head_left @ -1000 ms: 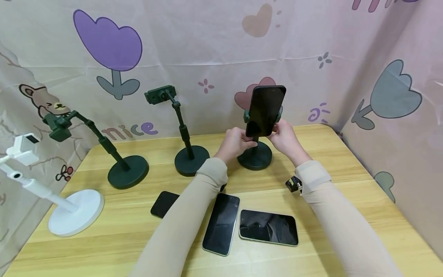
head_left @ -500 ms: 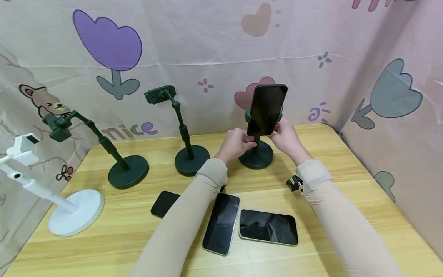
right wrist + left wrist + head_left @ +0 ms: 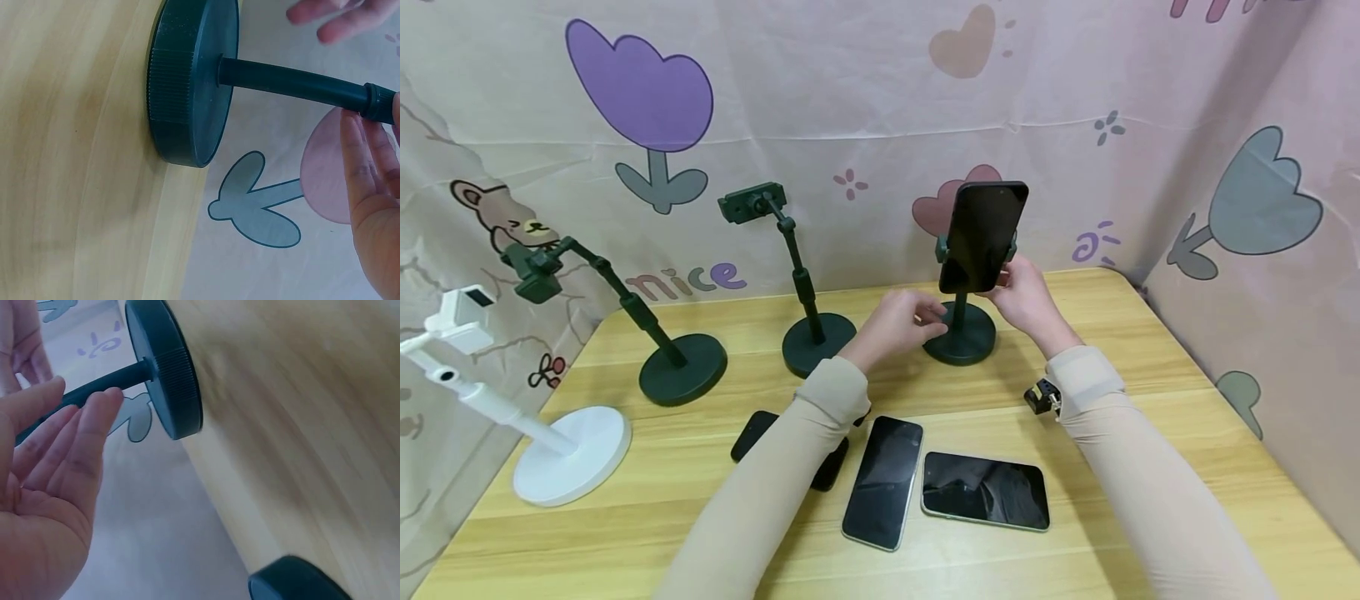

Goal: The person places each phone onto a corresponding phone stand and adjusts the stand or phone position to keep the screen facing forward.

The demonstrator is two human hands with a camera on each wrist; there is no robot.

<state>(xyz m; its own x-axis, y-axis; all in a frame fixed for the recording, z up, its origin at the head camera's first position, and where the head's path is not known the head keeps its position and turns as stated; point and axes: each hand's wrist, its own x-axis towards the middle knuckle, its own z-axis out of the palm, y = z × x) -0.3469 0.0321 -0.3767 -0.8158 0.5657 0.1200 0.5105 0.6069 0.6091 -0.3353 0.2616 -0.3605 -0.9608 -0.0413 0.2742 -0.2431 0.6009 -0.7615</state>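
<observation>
A dark green phone stand (image 3: 964, 340) stands upright at the back right, with a black phone (image 3: 983, 237) clamped upright in its holder. Behind the phone's lower right edge my right hand (image 3: 1024, 298) grips the stand's pole; in the right wrist view, fingers (image 3: 359, 169) and thumb meet round the pole (image 3: 294, 83) at its ribbed collar. My left hand (image 3: 901, 327) hovers left of the pole, its fingers loosely bent and holding nothing. From the left wrist view, that hand (image 3: 53, 481) overlaps the pole, palm and fingers spread.
Two more green stands (image 3: 818, 337) (image 3: 683, 367) and a white stand (image 3: 574, 454) stand to the left, holders without phones. Two phones (image 3: 883, 483) (image 3: 987, 492) lie in front on the wooden table (image 3: 1000, 567); dark phones (image 3: 754, 432) are partly hidden under my left sleeve.
My left hand has let go of the stand's pole and drawn back to the left and down. The right hand stays at the pole; the phone and stand have shifted slightly right in view.
</observation>
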